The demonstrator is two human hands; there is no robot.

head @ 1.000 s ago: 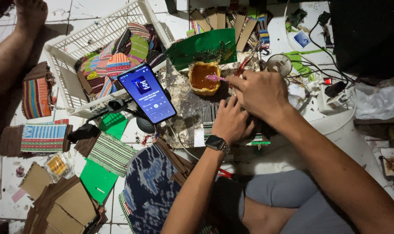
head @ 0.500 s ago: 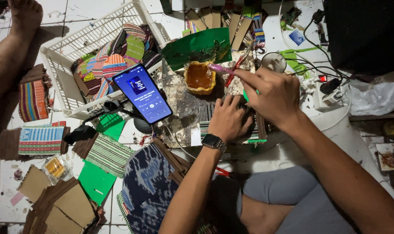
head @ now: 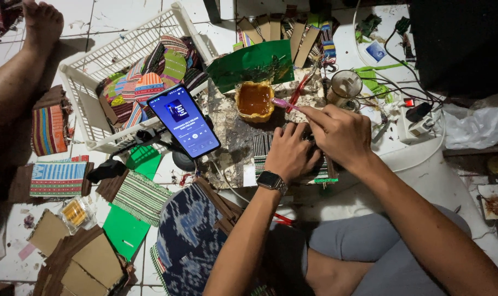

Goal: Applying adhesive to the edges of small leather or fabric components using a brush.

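Note:
My left hand (head: 288, 152), with a watch on its wrist, presses down on a striped woven piece (head: 262, 148) lying on a stained work sheet. My right hand (head: 336, 131) is beside it, fingers closed on a pink-handled brush (head: 282, 103) whose tip points toward a small yellow bowl of brown glue (head: 254, 100). The part of the woven piece beneath both hands is hidden.
A lit phone (head: 184, 121) leans on a stand to the left. Behind it a white basket (head: 95, 71) holds striped fabric pieces. Cardboard pieces (head: 90, 263), green sheets (head: 120, 230) and patterned cloth (head: 189, 241) lie near my knee. Another person's leg (head: 19, 66) rests at far left. Cables (head: 402, 82) at right.
My right hand has drawn the brush back from the glue bowl toward the woven piece. The left hand stays pressed on the piece. The view has shifted slightly.

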